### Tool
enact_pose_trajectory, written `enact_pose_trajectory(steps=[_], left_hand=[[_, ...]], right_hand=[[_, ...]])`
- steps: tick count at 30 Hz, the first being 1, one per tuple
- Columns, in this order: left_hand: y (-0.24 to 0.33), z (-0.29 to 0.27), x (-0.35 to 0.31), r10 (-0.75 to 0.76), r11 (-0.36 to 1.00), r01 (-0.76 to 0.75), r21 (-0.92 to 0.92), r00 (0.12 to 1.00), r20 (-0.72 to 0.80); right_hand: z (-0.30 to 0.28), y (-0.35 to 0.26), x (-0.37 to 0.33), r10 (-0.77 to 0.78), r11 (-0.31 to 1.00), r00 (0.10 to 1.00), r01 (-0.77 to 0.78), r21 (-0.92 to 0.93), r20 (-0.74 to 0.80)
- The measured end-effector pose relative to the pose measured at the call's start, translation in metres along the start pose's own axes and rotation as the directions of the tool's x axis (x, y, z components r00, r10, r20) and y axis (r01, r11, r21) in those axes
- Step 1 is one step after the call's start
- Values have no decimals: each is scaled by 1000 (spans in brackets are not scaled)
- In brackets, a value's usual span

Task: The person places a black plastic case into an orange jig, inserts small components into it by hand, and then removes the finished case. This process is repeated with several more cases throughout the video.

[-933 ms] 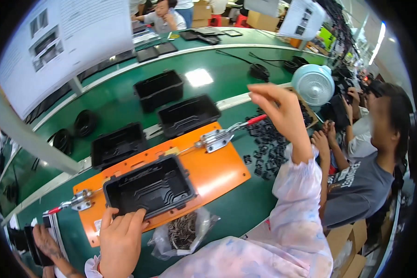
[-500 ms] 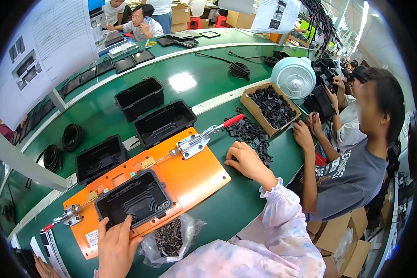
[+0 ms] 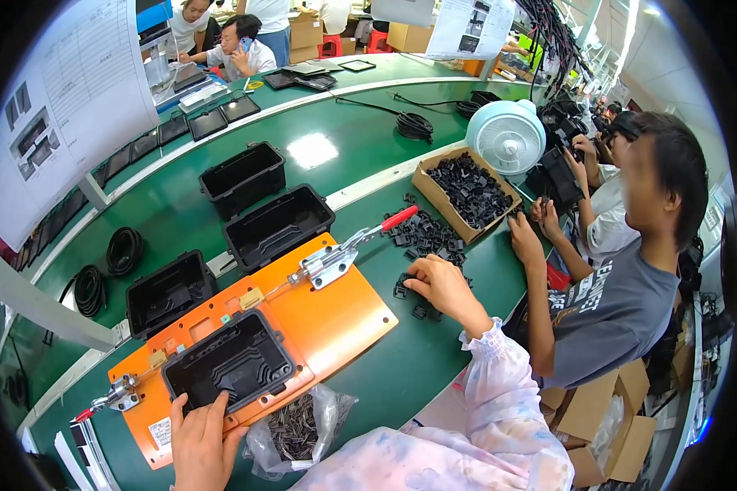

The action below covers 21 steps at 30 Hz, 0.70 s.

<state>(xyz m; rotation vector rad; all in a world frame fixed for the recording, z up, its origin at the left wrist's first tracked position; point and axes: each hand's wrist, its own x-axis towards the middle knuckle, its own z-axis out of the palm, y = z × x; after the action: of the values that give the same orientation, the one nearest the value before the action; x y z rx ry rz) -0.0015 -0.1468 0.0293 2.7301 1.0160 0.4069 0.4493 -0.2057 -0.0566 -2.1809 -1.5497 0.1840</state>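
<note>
A black plastic box (image 3: 229,360) sits open side up in an orange fixture plate (image 3: 348,299). My left hand (image 3: 201,446) grips its near wall, with fingertips over the rim. My right hand (image 3: 446,290) is beside a loose pile of small black plastic clips (image 3: 426,237). Its thumb and fingers are pinched together at a black clip (image 3: 402,286), partly hidden by the fingertips. On the plate are two metal toggle clamps, the right one (image 3: 332,262) with a red handle and the left one (image 3: 123,394) at the far end.
A plastic bag of screws (image 3: 295,430) lies against the plate's near edge. More black boxes (image 3: 278,225) stand behind it. A carton of black clips (image 3: 471,192) and a pale blue fan (image 3: 508,139) are at the right, beside a seated co-worker (image 3: 622,286). Coiled cables (image 3: 124,250) lie left.
My right hand has closed its fingers at the clips, and a few clips now lie apart, nearer me. My left hand stays on the box. The whole view has shifted slightly.
</note>
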Motion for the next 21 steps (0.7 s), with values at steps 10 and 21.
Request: enact_pose_trajectory(steps=[10, 21], left_hand=[[1, -3, 0, -6, 1000, 6, 2, 1000, 20], [-1, 0, -1, 9, 1000, -9, -4, 1000, -12]], right_hand=[[6, 5, 14, -70, 978, 988, 41, 204, 135], [-5, 13, 14, 145, 892, 989, -131, 433, 2]])
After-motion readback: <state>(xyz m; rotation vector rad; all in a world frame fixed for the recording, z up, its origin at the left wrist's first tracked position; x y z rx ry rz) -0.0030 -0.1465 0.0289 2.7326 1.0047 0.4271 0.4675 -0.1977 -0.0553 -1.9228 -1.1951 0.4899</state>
